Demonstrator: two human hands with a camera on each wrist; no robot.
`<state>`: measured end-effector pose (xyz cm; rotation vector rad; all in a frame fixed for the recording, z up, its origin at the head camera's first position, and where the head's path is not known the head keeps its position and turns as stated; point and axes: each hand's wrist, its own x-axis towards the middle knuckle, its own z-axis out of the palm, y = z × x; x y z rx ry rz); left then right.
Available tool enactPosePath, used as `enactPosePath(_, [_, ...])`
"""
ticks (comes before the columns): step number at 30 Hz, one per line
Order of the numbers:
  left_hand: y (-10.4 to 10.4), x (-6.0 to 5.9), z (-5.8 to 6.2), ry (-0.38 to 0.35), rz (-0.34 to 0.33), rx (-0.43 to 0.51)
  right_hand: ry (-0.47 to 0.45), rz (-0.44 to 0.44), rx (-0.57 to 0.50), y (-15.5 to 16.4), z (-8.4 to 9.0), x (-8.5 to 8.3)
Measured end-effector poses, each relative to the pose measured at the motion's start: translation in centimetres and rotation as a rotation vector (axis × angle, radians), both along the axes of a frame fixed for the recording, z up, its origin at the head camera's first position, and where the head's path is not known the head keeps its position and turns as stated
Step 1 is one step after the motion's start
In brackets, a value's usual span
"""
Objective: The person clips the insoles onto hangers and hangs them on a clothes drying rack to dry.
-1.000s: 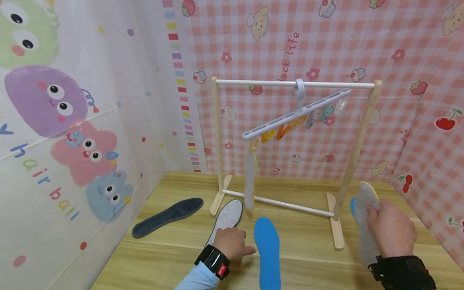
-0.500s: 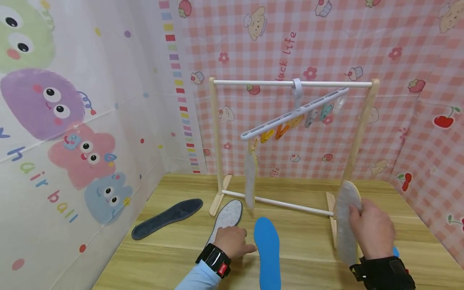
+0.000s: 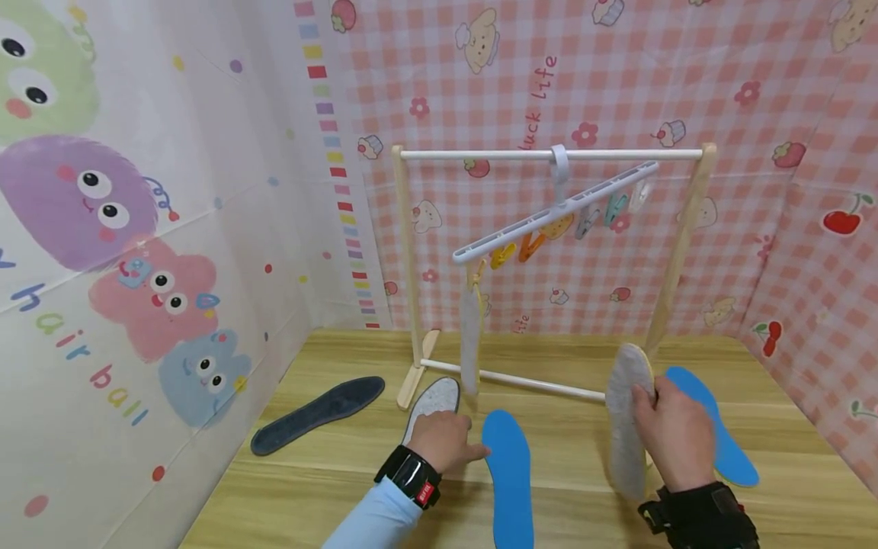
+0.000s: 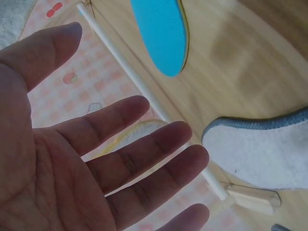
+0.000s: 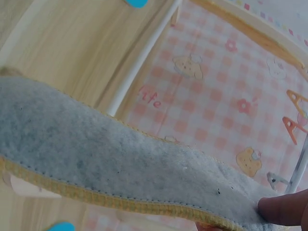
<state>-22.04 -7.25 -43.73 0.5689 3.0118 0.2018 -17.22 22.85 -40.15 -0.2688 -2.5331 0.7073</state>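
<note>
Insole count, six: one up, five off the hanger. The hanging insole is gripped by a clip at the left end of the clip hanger, which hooks over the top rail of the rack. Remaining clips bare: yellow, orange, grey, teal, white. Judgement: early stage, one clipped and a second in hand.

Right hand: narrow, holding the grey insole by one long side, thumb on its felt face. Insole stands near vertical before the rack's right leg, clear of the clips.

Left hand: fingers spread wide, holding nothing. It lies over the dark-rimmed felt insole; contact cannot be told.

Rest of the set, on the surface: dark insole near the left edge; middle blue insole running out of frame toward the front edge; other blue insole near the right edge, partly behind the right hand.
</note>
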Motion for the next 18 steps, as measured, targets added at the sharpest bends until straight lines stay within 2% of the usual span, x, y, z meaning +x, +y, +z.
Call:
enactPosePath(9, [0.2, -0.3, 0.7, 0.03, -0.007, -0.005, 0.001, 0.022, -0.021, -1.1, -0.5, -0.2])
enactPosePath(18, [0.8, -0.7, 1.7, 0.055, -0.028, 0.014, 0.002, 0.02, -0.054, -2.0, -0.1, -0.5])
